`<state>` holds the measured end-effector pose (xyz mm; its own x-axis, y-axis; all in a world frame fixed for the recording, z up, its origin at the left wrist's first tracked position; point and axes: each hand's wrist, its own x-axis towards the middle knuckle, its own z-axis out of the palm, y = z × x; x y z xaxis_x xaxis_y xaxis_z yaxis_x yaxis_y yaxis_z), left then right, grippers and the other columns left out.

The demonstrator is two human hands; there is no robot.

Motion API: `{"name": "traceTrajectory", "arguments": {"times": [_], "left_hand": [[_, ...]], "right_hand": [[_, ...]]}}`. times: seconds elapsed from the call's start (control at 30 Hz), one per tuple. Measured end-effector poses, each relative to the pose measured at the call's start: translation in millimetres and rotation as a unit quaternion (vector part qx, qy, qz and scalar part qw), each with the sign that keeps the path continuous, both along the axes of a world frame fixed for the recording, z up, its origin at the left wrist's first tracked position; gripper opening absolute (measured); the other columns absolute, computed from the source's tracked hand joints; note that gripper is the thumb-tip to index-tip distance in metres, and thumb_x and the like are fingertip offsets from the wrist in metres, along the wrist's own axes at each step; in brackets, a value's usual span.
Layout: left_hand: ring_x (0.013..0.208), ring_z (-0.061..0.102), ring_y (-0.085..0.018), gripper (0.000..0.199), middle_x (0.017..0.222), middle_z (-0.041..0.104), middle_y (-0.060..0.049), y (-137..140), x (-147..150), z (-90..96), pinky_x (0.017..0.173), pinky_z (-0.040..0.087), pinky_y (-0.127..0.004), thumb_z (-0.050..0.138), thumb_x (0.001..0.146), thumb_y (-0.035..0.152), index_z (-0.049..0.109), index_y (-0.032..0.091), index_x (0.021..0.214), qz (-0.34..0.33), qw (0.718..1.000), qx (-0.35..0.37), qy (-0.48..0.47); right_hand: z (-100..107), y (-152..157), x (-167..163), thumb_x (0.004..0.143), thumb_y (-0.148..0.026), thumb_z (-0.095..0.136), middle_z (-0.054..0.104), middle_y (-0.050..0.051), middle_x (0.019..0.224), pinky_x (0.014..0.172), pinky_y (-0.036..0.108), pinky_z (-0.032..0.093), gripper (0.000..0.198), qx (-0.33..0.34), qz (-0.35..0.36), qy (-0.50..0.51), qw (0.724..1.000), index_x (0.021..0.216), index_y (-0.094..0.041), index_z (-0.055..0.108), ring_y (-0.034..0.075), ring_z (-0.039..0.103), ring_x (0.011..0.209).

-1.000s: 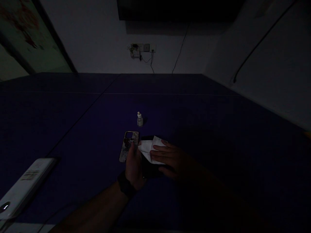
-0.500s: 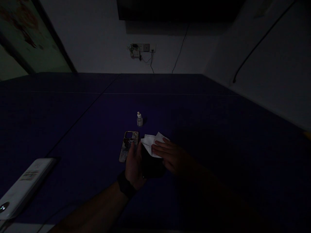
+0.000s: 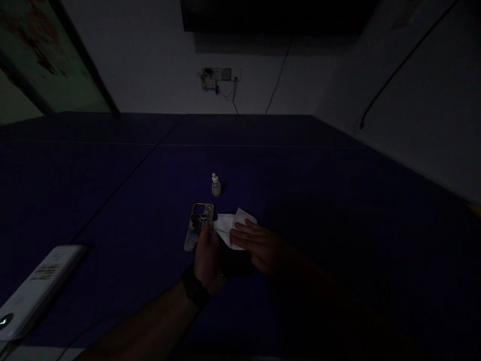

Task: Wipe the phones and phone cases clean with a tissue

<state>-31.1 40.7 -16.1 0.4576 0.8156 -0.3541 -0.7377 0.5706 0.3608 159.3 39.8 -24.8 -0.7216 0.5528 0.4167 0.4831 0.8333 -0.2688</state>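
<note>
Your right hand and the white tissue under it have slid a little down and to the left in the frame since half a second ago, while your left hand has kept nearly the same place. Your right fingers lie stretched out flat over the tissue, close to one another, with the thumb apart from them, lower down.

Beneath the tissue, just below the centre of the frame, is the dark phone, its lower part bare. Your left hand is at the phone's left edge, thumb pointing up the frame; most of its other fingers are hidden, so you cannot tell how they close on it. You wear a dark watch on that wrist.

Just left of your left thumb, a patterned phone case lies flat on the dark blue table. Above it in the frame, near the centre, a small white-capped bottle stands upright. Well apart, at the lower left, lies a long white box. Across the top, you face sockets on the wall and a dark screen.
</note>
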Motion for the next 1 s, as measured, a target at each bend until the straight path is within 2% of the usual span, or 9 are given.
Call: {"name": "traceTrajectory", "arguments": {"times": [0.07, 0.13, 0.23, 0.3, 0.4, 0.6, 0.77, 1.0], "left_hand": [[0.117, 0.066, -0.032, 0.059, 0.118, 0.073, -0.014, -0.6, -0.1, 0.2, 0.108, 0.046, -0.045, 0.049, 0.097, 0.057, 0.063, 0.013, 0.133, 0.001, 1.000, -0.015, 0.014], [0.116, 0.067, -0.031, 0.055, 0.117, 0.074, -0.013, -0.2, 0.4, -0.1, 0.107, 0.046, -0.046, 0.050, 0.097, 0.055, 0.063, 0.016, 0.133, 0.013, 1.000, -0.013, 0.006], [0.120, 0.065, -0.029, 0.047, 0.121, 0.073, -0.009, 1.6, 1.2, -2.3, 0.109, 0.045, -0.045, 0.051, 0.098, 0.049, 0.062, 0.022, 0.135, 0.021, 0.999, 0.007, -0.032], [0.124, 0.063, -0.028, 0.047, 0.123, 0.072, -0.009, 2.6, 1.2, -4.3, 0.111, 0.043, -0.043, 0.049, 0.099, 0.049, 0.062, 0.022, 0.135, 0.009, 0.999, 0.010, -0.046], [0.125, 0.062, -0.028, 0.050, 0.118, 0.074, -0.010, 2.7, 0.4, -6.7, 0.112, 0.043, -0.040, 0.046, 0.099, 0.052, 0.067, 0.017, 0.128, 0.008, 1.000, -0.004, -0.013], [0.122, 0.064, -0.026, 0.041, 0.109, 0.076, -0.008, 3.1, -0.2, -6.8, 0.114, 0.041, -0.040, 0.051, 0.098, 0.044, 0.068, 0.018, 0.125, 0.033, 0.999, 0.004, 0.022], [0.126, 0.061, -0.028, 0.048, 0.120, 0.072, -0.010, 4.6, 0.1, 0.2, 0.114, 0.042, -0.045, 0.047, 0.098, 0.052, 0.067, 0.020, 0.127, -0.004, 1.000, 0.020, -0.012], [0.140, 0.048, -0.028, 0.044, 0.131, 0.067, -0.010, 2.9, 0.3, 2.7, 0.116, 0.039, -0.048, 0.041, 0.096, 0.037, 0.066, 0.026, 0.131, 0.026, 0.998, 0.016, 0.051]], "right_hand": [[-0.7, -1.7, -0.3, 0.082, -0.003, 0.045, 0.063, 0.014, 0.141, 0.121, 0.052, 0.037, 0.058, -0.012, 0.027, 0.016, 0.999, 0.138, -0.012, 0.060, 0.023, 0.046, 0.144], [-1.7, -0.9, 3.5, 0.082, -0.003, 0.046, 0.068, 0.011, 0.136, 0.120, 0.052, 0.038, 0.055, -0.022, 0.042, 0.038, 0.998, 0.133, -0.016, 0.064, 0.022, 0.051, 0.140], [-2.8, 2.8, 9.5, 0.083, -0.003, 0.046, 0.068, 0.011, 0.135, 0.119, 0.054, 0.039, 0.057, -0.021, 0.019, 0.051, 0.998, 0.136, -0.018, 0.062, 0.023, 0.054, 0.138], [-2.1, 3.4, 8.0, 0.085, -0.003, 0.044, 0.064, 0.013, 0.140, 0.119, 0.056, 0.039, 0.061, -0.012, -0.005, 0.042, 0.999, 0.143, -0.017, 0.057, 0.025, 0.051, 0.140], [1.3, -1.0, -0.9, 0.085, -0.002, 0.043, 0.058, 0.015, 0.147, 0.120, 0.055, 0.038, 0.065, -0.013, -0.005, 0.017, 1.000, 0.149, -0.014, 0.049, 0.025, 0.045, 0.145], [4.8, -7.2, -3.2, 0.082, -0.002, 0.046, 0.053, 0.015, 0.151, 0.122, 0.057, 0.033, 0.068, -0.038, -0.006, 0.027, 0.999, 0.149, -0.013, 0.048, 0.025, 0.040, 0.148], [1.7, -3.2, 2.8, 0.080, -0.002, 0.047, 0.050, 0.015, 0.154, 0.122, 0.058, 0.032, 0.072, -0.034, -0.020, 0.017, 0.999, 0.151, -0.014, 0.045, 0.027, 0.037, 0.150], [-8.4, 3.2, 2.2, 0.086, -0.003, 0.044, 0.056, 0.013, 0.150, 0.122, 0.054, 0.035, 0.064, -0.022, -0.027, 0.023, 0.999, 0.149, -0.015, 0.049, 0.024, 0.042, 0.147]]}}
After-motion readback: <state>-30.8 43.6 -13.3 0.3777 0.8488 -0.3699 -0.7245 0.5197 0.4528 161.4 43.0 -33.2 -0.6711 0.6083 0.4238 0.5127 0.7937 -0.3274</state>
